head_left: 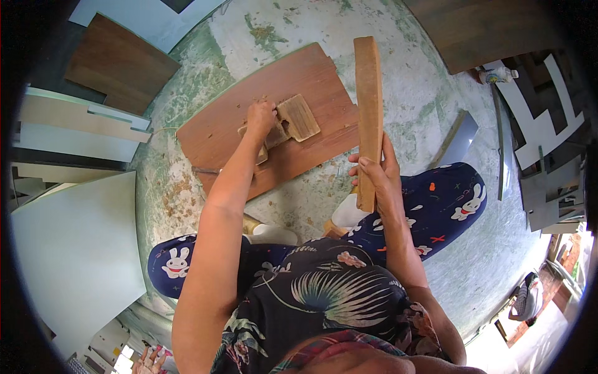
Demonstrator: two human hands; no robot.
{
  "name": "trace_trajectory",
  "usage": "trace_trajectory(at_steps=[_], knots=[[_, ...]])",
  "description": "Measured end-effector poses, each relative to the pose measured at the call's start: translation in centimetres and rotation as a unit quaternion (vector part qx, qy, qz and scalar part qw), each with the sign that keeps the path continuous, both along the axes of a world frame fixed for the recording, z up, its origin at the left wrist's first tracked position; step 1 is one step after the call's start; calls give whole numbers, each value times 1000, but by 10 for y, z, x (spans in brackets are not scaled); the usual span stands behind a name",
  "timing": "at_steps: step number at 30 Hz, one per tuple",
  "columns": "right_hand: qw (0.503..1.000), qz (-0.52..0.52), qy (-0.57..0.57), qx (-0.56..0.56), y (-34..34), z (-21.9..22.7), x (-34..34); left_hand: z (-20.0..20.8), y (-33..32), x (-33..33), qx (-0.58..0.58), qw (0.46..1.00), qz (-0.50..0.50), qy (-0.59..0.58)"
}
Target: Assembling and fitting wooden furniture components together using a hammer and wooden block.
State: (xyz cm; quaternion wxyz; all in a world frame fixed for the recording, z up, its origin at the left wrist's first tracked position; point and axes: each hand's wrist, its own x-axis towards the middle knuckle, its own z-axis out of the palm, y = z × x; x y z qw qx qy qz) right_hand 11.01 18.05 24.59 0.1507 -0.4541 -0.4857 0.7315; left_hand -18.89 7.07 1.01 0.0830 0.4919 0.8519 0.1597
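A long, squared wooden bar [369,93] stands nearly lengthwise away from me, with my right hand [380,169] closed around its near end. My left hand [261,118] reaches over a reddish-brown board [218,118] lying on the floor. Its fingers are curled together beside a wooden block [299,117] with a dark notch in its edge. I cannot make out what the fingers hold, if anything. More wooden pieces lie below the hand, partly covered by my wrist. Crumbs of wood are scattered near the fingertips.
Dark brown panels [118,59] lean at the far left, with white panels [81,249] nearer. Cut white boards [526,118] and a plastic bottle [498,75] are at the right. A grey strip [456,140] rests on the green-stained floor. Wood dust [177,199] lies left of the board.
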Motion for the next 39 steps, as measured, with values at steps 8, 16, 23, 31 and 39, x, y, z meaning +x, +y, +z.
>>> trace_trajectory(at_steps=[8,16,23,31,39], knots=[[1000,-10,-8,-4,1,-2,2,-10,2,17,-4,996,12,91],[1000,-6,-21,0,2,-1,1,-12,8,28,-64,989,40,127],[1000,-21,5,-7,1,-1,4,-17,12,6,-103,981,153,-50],[1000,-16,12,-7,3,2,5,-30,-27,-27,175,887,358,-233],[1000,-19,11,-20,1,4,6,6,-20,-6,89,964,207,-144]])
